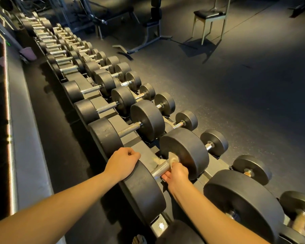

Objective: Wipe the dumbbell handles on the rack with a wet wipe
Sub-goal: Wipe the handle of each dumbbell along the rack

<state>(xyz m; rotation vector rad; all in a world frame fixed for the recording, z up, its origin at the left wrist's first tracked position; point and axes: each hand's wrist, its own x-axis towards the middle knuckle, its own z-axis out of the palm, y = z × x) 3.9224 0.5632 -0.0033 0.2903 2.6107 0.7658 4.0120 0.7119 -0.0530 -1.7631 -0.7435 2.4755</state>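
- The handle (159, 169) being wiped is the knurled steel bar of a large dumbbell on the upper tier, towards the near end of the rack (215, 165).
- The wet wipe (173, 158) is bunched on the handle's far end, against the inner face of the right head (185, 152).
- The right hand (176, 175) comes from below. Its fingers (165, 177) curl round bar and wipe, pinching the cloth to the metal.
- The left hand (122, 163) rests on the rim of the left head (144, 191), its fingers (132, 153) curled over the edge to steady it.
- To do it well, I judge:
  - The wipe should wrap fully round the bar.
  - It should travel from one head to the other with a twist, so the underside and the knurling grooves are reached.
  - The left hand should brace the head so the dumbbell does not roll in its cradle.
- The bare stretch of bar beside the left head looks not yet covered.
- The next handle (128, 129) lies just beyond, with many more towards the far end.
- No brand, weight figure or other writing is legible on the heads or rack, and the end faces are turned away or too dark to read.
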